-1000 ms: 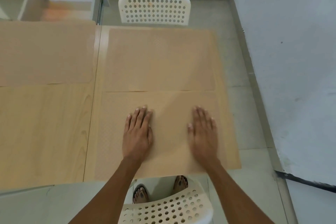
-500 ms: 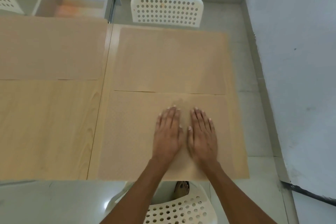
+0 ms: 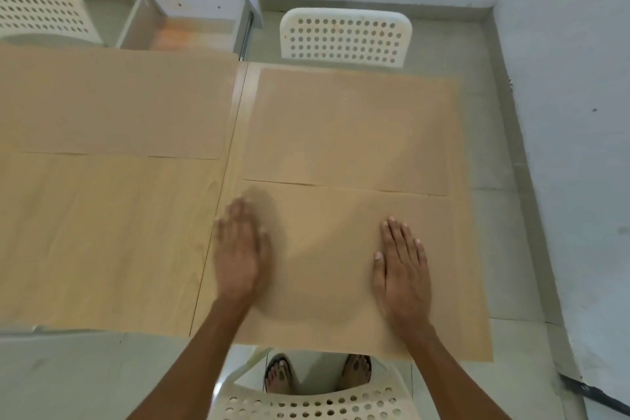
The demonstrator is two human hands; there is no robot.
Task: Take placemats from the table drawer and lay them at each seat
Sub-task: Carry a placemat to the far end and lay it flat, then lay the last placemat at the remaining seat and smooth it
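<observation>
Both hands lie flat, palms down and fingers extended, on the near placemat (image 3: 327, 259), gripping nothing. The left hand (image 3: 238, 256) is motion-blurred and sits at the left edge of this near placemat, fingertips close to the seam in the table (image 3: 102, 232). The right hand (image 3: 402, 269) is sharp and rests on the right half of the same mat, well apart from the left hand, with bare mat between them. The near placemat covers the table's near right portion, its near edge overhanging towards the chair (image 3: 306, 402) at the bottom of the view, where sandalled feet are visible. Directly beyond the near placemat, edge to edge with it, lies the far placemat (image 3: 347, 126), in front of the far white perforated chair (image 3: 344, 37). To the left of that, across the table seam, a third placemat (image 3: 112, 99) covers the far left portion of the table. Beyond the third placemat the table drawer (image 3: 184, 27) stands pulled open; its contents cannot be determined. Another perforated chair back (image 3: 41, 10) shows left of the drawer. The near left portion of the table shows bare wood grain.
</observation>
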